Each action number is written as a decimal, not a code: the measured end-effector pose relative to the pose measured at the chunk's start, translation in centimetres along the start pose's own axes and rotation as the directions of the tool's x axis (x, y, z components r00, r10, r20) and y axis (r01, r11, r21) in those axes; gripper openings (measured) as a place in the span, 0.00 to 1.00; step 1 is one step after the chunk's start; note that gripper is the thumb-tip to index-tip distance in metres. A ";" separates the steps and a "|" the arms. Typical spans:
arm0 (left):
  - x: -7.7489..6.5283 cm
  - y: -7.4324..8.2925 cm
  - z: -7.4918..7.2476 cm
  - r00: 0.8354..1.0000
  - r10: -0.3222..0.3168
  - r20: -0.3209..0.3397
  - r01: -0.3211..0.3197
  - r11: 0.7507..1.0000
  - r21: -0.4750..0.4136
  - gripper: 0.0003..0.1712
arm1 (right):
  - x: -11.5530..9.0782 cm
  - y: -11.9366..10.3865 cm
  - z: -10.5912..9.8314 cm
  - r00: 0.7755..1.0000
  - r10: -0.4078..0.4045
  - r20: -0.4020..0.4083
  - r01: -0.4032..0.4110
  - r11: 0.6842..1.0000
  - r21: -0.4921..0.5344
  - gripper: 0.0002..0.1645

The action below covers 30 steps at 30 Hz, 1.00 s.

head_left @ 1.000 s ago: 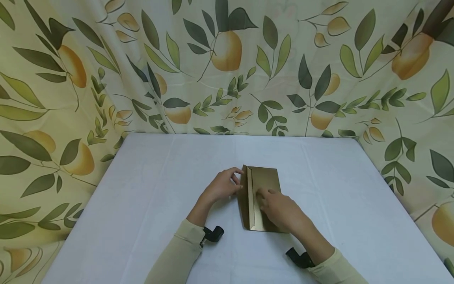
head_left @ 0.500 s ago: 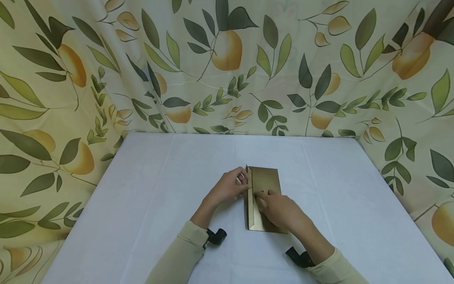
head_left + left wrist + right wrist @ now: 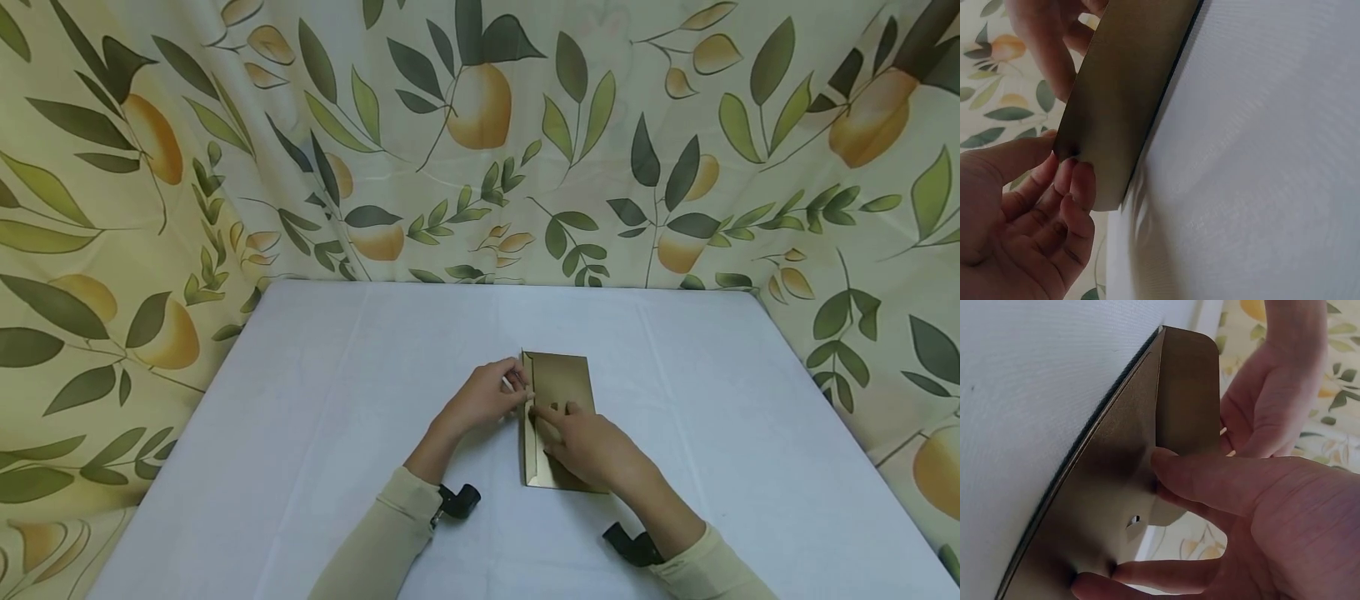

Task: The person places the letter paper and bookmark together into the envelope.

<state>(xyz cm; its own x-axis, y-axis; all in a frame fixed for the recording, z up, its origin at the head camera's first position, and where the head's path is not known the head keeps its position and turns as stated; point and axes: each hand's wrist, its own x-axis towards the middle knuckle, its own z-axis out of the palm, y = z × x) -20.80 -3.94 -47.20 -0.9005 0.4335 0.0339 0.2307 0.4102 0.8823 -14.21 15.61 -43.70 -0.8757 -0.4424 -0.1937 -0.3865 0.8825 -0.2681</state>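
A gold-brown cardboard envelope (image 3: 562, 379) lies lengthwise on the white-covered table, its long side flap (image 3: 1188, 387) standing raised at an angle along the left edge. My left hand (image 3: 483, 396) pinches that flap by its upper edge, thumb on one face and fingertips on the outer one, as the left wrist view shows. My right hand (image 3: 592, 446) rests on the envelope from the right. Its fingertips touch the flat panel (image 3: 1094, 462), and the thumb tip sits at the flap's fold. Beside those fingers a small hole (image 3: 1134, 520) shows in the card.
White cloth (image 3: 360, 375) covers the table around the envelope. A curtain (image 3: 600, 150) printed with fruit and leaves hangs behind and at both sides. Each wrist wears a black camera (image 3: 459, 500) below a beige sleeve.
The flap, which leaned out to the left, has come up and over to the right with my left hand. The right hand's fingers have shifted slightly left toward the fold.
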 end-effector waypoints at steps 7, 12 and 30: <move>0.0 0.2 0.2 1.000 0.016 0.004 -0.016 0.999 0.037 0.04 | -0.2 0.1 -0.1 1.000 0.012 0.015 -0.013 1.000 0.023 0.38; -0.1 0.2 0.2 1.000 0.015 0.003 -0.015 0.999 0.038 0.04 | -0.1 0.1 0.0 1.000 0.026 0.005 -0.026 1.000 0.009 0.34; -0.3 1.1 0.6 0.999 0.027 0.045 -0.030 0.997 0.065 0.13 | -0.3 0.3 -0.2 1.000 0.006 -0.009 -0.006 0.999 0.040 0.28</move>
<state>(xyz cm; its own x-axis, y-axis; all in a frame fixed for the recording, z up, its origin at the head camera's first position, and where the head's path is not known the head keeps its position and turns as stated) -20.08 -3.10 -46.48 -0.8766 0.4797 0.0365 0.2808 0.4486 0.8485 -14.12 16.01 -43.54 -0.8806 -0.4355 -0.1867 -0.3695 0.8778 -0.3047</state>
